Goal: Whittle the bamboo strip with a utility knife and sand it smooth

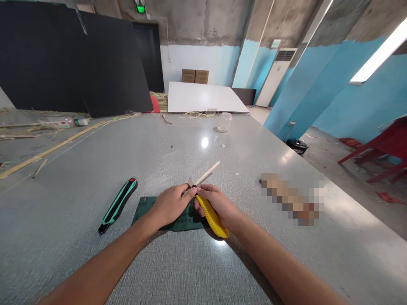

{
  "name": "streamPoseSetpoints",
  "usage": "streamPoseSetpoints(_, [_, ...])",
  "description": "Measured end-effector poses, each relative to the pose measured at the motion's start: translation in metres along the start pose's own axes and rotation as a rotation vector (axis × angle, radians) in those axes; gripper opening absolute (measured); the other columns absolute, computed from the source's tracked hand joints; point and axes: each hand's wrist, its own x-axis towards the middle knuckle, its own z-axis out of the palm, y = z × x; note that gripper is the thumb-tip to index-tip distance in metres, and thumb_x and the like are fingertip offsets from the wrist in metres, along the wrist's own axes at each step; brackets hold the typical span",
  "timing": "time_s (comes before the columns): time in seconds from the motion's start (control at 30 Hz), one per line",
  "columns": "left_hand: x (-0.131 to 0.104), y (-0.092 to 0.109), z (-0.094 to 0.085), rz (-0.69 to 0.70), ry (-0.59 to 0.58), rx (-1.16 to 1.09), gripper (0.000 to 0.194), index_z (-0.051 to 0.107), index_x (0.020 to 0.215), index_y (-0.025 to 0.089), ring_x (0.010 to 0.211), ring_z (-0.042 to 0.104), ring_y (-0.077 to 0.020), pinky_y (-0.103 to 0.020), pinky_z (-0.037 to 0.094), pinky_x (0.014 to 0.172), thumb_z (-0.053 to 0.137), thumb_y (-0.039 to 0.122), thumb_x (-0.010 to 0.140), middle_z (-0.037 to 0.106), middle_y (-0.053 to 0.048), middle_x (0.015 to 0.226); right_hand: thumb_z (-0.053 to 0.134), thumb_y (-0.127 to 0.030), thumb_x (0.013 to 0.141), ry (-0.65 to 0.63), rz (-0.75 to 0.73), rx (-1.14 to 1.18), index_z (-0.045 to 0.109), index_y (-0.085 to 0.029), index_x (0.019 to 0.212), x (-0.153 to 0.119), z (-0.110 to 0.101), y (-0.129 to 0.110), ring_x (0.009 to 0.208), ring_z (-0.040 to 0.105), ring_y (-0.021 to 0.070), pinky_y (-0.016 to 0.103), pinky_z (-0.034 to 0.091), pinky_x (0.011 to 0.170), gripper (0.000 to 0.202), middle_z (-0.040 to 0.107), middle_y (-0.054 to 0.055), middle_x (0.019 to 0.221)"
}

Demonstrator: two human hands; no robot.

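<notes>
A yellow utility knife point(212, 217) is gripped in my right hand point(219, 201), its handle slanting down toward me. Its blade end lies against a thin pale strip of wood or bamboo point(208, 171). My left hand point(171, 204) pinches that strip, and my left thumb is close to the front of the knife. The strip's free end points up and to the right. Beneath both hands lies a dark green printed sheet point(184, 224) that looks like sandpaper, partly covered by them. To the left rests a black and teal utility knife point(118, 205).
On the grey table point(152, 262), a blurred-out brownish object point(289, 199) lies at the right. A clear plastic cup point(224, 122) stands farther back. Along the left are a long bamboo strip point(51, 149), a plastic bottle point(63, 123) and scraps. A white board point(206, 96) is behind.
</notes>
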Motion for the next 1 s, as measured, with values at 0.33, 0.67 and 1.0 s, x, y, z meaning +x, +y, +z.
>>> streamPoseSetpoints(0.33, [0.001,-0.002,-0.001,0.042,-0.040,-0.101,0.056,0.067,0.083,0.022,0.088,0.067,-0.0232,-0.033,0.041,0.078,0.035,0.063,0.104,0.076,-0.003,0.090,0.055,-0.027,0.101,-0.038,0.021,0.005,0.063,-0.015,0.099,-0.003,-0.001,-0.003,0.048,0.057,0.0107,0.022,0.046,0.051,0.015,0.066,0.003,0.066])
streamPoseSetpoints(0.67, [0.004,-0.004,-0.001,-0.057,0.001,0.070,0.071,0.068,0.074,0.022,0.065,0.055,-0.0189,-0.030,0.033,0.064,0.032,0.077,0.099,0.061,-0.002,0.065,0.058,-0.027,0.098,0.075,-0.038,0.094,0.061,-0.017,0.088,0.001,0.006,0.004,0.047,0.056,0.0114,0.024,0.045,0.050,0.015,0.064,0.002,0.066])
streamPoseSetpoints(1.0, [0.002,-0.005,0.006,-0.065,0.038,0.167,0.069,0.047,0.066,0.021,0.067,0.053,-0.0210,-0.032,0.028,0.060,0.027,0.078,0.098,0.063,-0.005,0.071,0.065,-0.029,0.093,0.222,-0.134,0.226,0.065,-0.016,0.090,0.010,-0.012,0.002,0.050,0.053,0.0102,0.023,0.044,0.052,0.013,0.063,0.000,0.065])
